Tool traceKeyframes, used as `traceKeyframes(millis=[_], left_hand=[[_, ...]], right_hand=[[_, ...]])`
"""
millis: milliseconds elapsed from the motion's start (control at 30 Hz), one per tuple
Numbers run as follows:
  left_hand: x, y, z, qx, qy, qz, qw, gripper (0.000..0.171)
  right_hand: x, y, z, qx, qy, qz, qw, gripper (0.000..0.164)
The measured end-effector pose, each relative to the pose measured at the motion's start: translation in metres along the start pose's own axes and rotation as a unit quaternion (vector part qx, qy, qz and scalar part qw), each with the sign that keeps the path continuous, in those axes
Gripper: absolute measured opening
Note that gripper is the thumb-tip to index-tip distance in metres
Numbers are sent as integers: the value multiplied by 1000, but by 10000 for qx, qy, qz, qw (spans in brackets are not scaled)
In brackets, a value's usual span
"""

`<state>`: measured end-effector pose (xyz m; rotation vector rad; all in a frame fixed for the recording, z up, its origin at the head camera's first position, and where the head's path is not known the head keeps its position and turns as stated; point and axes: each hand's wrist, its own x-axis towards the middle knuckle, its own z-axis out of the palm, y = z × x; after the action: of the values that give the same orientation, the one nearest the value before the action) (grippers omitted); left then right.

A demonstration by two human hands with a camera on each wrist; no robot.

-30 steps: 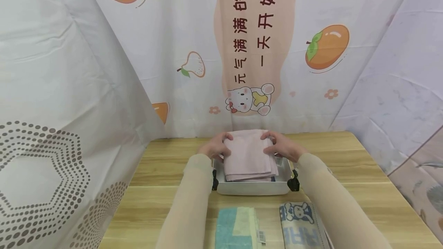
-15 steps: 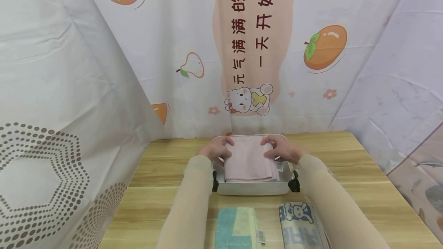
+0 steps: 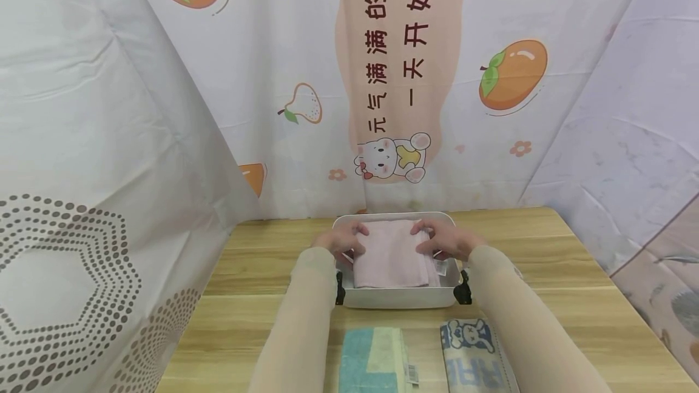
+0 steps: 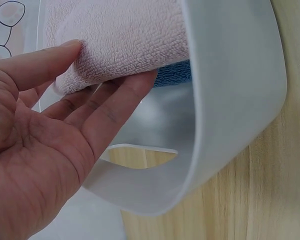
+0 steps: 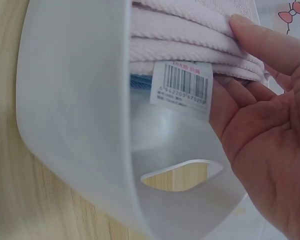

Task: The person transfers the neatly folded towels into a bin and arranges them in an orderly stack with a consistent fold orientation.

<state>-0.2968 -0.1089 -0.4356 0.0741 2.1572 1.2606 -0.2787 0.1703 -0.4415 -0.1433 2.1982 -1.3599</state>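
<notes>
A folded pink towel [image 3: 390, 255] lies inside a white bin [image 3: 397, 299], on top of something blue [image 4: 174, 73] that shows beneath it in both wrist views. My left hand [image 3: 340, 240] grips the towel's left side, thumb above and fingers underneath. On the opposite side my right hand [image 3: 448, 239] pinches the towel's layered edge the same way. A white barcode label [image 5: 182, 87] hangs from that edge. Most of the blue item is hidden under the pink towel.
In front of the bin lie a teal and yellow folded towel [image 3: 374, 359] and a beige and blue towel with a bear print [image 3: 474, 353]. All rest on a wooden table [image 3: 262, 308]. A printed curtain [image 3: 306, 35] hangs behind.
The pink towel has come down from above the bin's rim into the bin, with both hands lowering along with it. The two front towels have stayed put.
</notes>
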Motion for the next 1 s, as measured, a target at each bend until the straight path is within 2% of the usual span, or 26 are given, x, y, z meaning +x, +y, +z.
traceKeyframes(millis=[700,1000], left_hand=[[-6,-1,5,-29,109,-325,9994,51],[-10,0,8,-232,-5,-454,9987,58]], right_hand=[[4,2,6,-492,120,70,9987,42],[9,8,10,-626,134,1,9979,38]])
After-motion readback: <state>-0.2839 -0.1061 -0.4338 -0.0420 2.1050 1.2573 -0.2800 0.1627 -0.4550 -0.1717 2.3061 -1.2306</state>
